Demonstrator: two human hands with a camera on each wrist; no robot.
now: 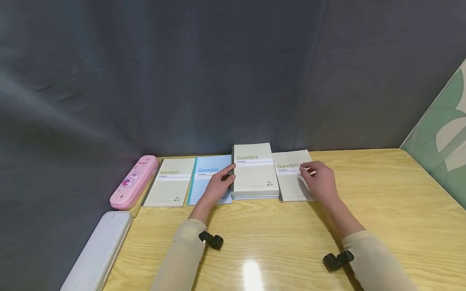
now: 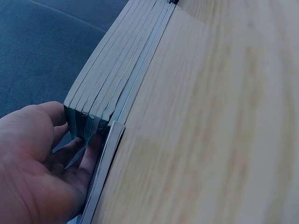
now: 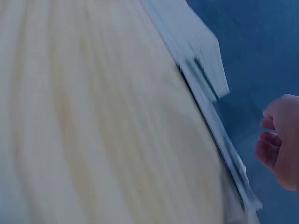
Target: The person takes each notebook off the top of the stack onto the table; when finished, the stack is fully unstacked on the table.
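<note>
A stack of green "Gambit" notebooks (image 1: 255, 171) lies at the table's far middle. My left hand (image 1: 218, 184) rests on a blue notebook (image 1: 207, 178) and grips the stack's left edge. In the left wrist view its thumb sits at the top of the stack (image 2: 117, 70) and its fingers (image 2: 84, 156) curl in at the bottom. A single green notebook (image 1: 291, 180) lies just right of the stack. My right hand (image 1: 320, 180) hovers over its right half with loosely curled fingers and holds nothing. The right wrist view shows that hand (image 3: 280, 140) apart from the thin notebook (image 3: 210, 116).
Another green notebook (image 1: 169, 182) lies left of the blue one. A pink pencil case (image 1: 134, 182) sits at the table's left edge, and a long white case (image 1: 98, 250) lies nearer along it. The wooden table (image 1: 382, 202) meets dark cloth behind.
</note>
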